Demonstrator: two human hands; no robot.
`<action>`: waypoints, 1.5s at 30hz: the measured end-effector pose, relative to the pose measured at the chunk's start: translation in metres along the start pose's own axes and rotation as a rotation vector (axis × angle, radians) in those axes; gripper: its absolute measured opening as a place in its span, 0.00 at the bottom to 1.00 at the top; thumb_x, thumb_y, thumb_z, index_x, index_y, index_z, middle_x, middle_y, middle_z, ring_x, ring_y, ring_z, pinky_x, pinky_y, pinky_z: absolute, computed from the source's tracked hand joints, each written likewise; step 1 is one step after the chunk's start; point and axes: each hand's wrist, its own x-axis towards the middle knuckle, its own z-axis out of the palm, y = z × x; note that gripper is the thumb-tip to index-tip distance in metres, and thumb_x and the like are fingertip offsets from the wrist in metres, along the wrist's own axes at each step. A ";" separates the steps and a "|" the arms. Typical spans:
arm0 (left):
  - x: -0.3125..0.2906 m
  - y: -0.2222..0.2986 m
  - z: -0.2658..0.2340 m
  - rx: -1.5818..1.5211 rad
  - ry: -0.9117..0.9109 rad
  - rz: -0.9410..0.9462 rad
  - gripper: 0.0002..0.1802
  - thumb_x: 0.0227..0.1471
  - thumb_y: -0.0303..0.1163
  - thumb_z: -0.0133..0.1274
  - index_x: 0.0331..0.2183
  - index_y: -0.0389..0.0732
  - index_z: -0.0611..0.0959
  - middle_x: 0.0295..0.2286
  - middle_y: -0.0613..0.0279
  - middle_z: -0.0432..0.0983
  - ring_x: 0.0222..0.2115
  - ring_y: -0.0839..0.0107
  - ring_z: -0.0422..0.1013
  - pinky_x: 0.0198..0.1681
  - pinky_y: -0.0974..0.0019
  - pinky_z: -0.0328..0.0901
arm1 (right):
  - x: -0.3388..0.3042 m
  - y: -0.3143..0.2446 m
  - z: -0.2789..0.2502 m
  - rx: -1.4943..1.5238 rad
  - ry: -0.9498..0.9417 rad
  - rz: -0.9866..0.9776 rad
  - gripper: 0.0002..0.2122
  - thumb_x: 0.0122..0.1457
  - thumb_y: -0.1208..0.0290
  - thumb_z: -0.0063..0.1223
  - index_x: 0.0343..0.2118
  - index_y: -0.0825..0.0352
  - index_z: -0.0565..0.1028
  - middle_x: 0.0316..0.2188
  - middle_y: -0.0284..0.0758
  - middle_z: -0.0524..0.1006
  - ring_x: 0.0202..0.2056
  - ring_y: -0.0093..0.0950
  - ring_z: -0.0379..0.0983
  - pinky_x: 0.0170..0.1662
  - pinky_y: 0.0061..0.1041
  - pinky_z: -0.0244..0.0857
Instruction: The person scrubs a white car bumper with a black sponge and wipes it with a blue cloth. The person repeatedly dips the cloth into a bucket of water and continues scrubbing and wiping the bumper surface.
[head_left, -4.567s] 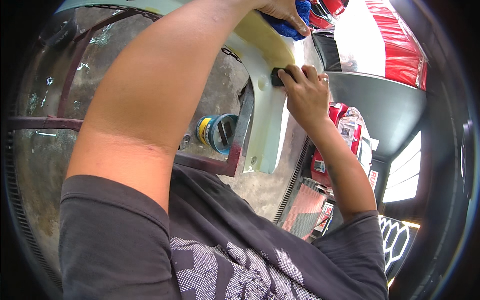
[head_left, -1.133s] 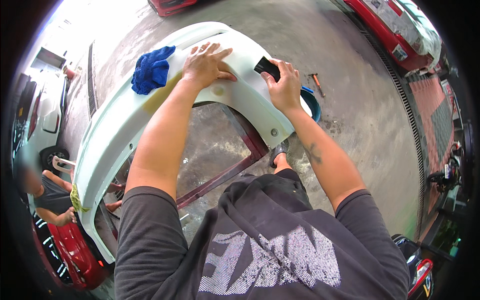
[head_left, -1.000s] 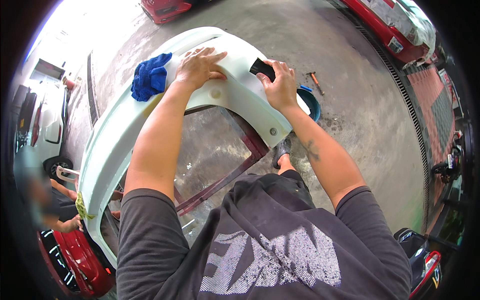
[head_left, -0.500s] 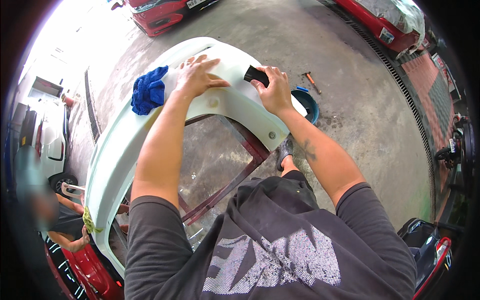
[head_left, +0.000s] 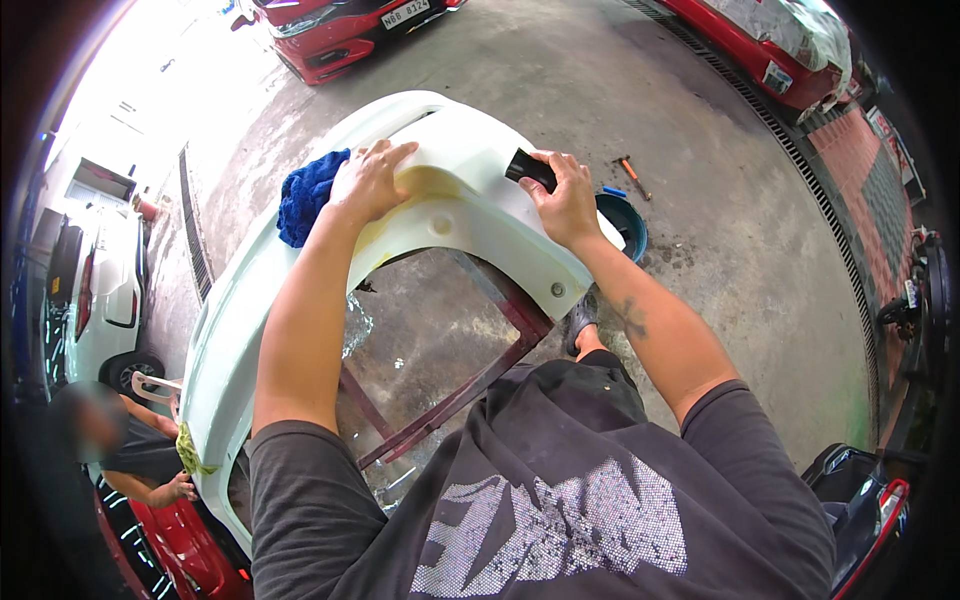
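While right grip (head_left: pixel 568 208) clamps block (head_left: pixel 530 170) near panel (head_left: pixel 462 142) edge | left grip (head_left: pixel 365 188): closure unclear | wide floor (head_left: pixel 730 270) beyond

Both your arms (head_left: pixel 305 320) reach forward, right forearm (head_left: pixel 640 305) slanting inward. Your left grip (head_left: pixel 368 183) lies back upward, loosely spread; your right grip (head_left: pixel 566 202) is curled, thumb opposed.

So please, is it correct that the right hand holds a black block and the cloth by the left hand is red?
No: in the head view, the cloth by the left hand is blue; the right hand does hold a black block.
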 end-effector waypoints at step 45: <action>-0.078 0.082 0.080 0.049 0.416 -0.169 0.34 0.70 0.54 0.58 0.69 0.51 0.80 0.74 0.45 0.61 0.77 0.46 0.52 0.80 0.36 0.45 | 0.007 0.012 0.010 0.050 0.029 -0.019 0.19 0.66 0.61 0.72 0.58 0.58 0.82 0.52 0.39 0.83 0.54 0.44 0.76 0.63 0.43 0.66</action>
